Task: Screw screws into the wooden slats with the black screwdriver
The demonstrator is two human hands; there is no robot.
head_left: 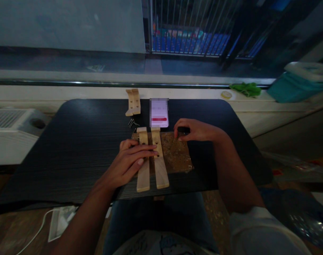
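Two long pale wooden pieces (161, 173), each with drilled holes and a raised block at its far end, lie side by side on a brown, shiny-wrapped sheet (177, 156). Across them rests my left hand (126, 161), its fingers stretched out and lying flat on the wood. My right hand (197, 130) is just right of them, above the sheet, with thumb and fingers pinched together. What it pinches is too dark and small to make out. Several small metal screws or bolts (133, 123) lie beyond the left piece.
A lit phone (159, 113) lies at the table's far side. Left of it stand two more shaped wooden pieces (133, 101). The black table (71, 148) meets a windowsill holding a tape roll (226, 94), a green cloth (246, 89) and a teal bin (291, 85).
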